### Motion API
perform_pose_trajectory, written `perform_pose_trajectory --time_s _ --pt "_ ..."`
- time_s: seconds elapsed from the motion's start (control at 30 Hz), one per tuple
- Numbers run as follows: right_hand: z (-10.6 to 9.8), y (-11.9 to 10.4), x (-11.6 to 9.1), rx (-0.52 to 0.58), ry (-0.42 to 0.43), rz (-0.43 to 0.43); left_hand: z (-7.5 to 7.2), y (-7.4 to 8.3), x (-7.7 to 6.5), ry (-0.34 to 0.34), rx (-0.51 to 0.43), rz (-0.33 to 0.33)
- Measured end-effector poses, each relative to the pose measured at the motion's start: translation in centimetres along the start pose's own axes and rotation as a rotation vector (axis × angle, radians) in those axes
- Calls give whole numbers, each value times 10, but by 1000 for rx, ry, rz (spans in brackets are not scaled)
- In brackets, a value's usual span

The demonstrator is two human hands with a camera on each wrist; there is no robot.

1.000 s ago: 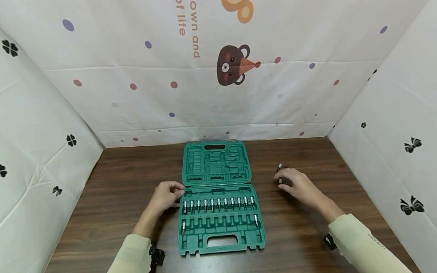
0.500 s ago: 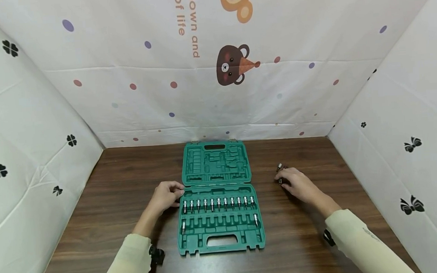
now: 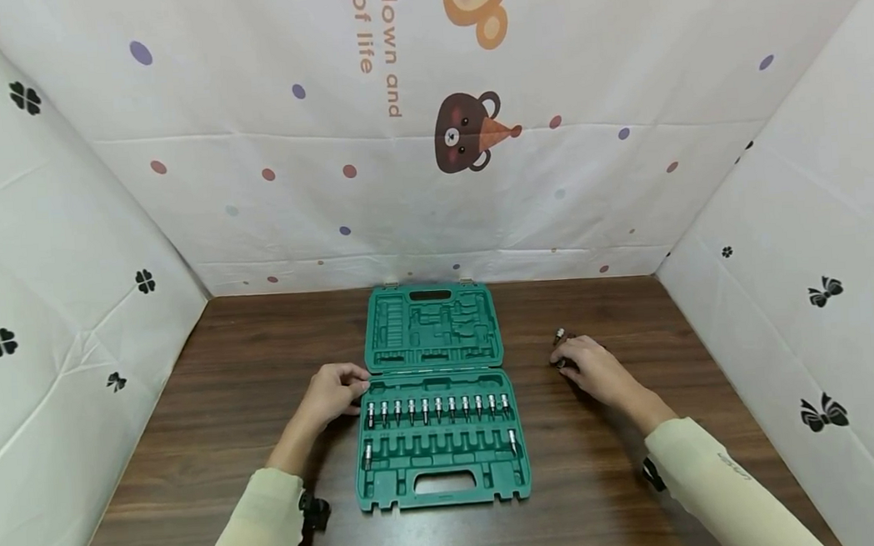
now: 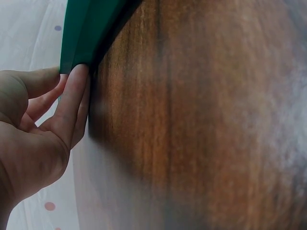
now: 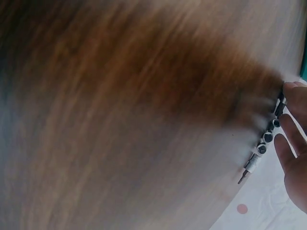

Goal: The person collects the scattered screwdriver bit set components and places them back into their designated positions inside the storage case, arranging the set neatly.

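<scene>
A green plastic socket case (image 3: 390, 486) lies open on the table. Bit sockets (image 3: 425, 411) fill its upper row; one more sits at each end of the lower row. At the case's left edge, near the hinge, my left hand (image 3: 333, 394) pinches the rim; the left wrist view has thumb and fingers on the green edge (image 4: 88, 36). To the right of the case, my right hand (image 3: 596, 370) is low over loose bit sockets. Its thumb and forefinger pinch a dark-tipped bit socket (image 5: 281, 103), partly hidden by the fingers. Several others (image 5: 261, 149) lie beside the fingertips.
The case's moulded lid (image 3: 433, 358) lies flat toward the back wall. Brown wood-grain tabletop (image 3: 261, 342) surrounds the case. White printed sheets (image 3: 402, 192) enclose the table at the back and both sides.
My right hand's fingers have drawn in around a loose bit socket, and the right forearm has shifted slightly left. My left hand and the case have stayed put.
</scene>
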State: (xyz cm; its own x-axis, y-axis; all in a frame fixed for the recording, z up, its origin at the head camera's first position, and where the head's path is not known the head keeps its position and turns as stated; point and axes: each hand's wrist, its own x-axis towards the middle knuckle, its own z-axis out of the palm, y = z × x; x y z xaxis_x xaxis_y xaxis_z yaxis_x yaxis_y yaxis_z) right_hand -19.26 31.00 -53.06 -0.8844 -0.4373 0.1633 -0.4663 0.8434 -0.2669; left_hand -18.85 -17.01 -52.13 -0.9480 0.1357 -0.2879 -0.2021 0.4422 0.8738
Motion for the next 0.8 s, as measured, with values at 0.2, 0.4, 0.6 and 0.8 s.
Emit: perform_pose_trajectory --time_s 0.2,0.4,0.6,0.8 --pt "2 -2 0 -8 24 -9 0 0 0 1 -7 4" --pt "3 -5 1 -7 42 -16 0 0 -1 -1 -9 10" --pt "4 -8 2 -28 52 5 -1 1 -1 -2 -5 9" --pt "4 -11 3 -50 40 40 0 0 -1 -2 -5 11"
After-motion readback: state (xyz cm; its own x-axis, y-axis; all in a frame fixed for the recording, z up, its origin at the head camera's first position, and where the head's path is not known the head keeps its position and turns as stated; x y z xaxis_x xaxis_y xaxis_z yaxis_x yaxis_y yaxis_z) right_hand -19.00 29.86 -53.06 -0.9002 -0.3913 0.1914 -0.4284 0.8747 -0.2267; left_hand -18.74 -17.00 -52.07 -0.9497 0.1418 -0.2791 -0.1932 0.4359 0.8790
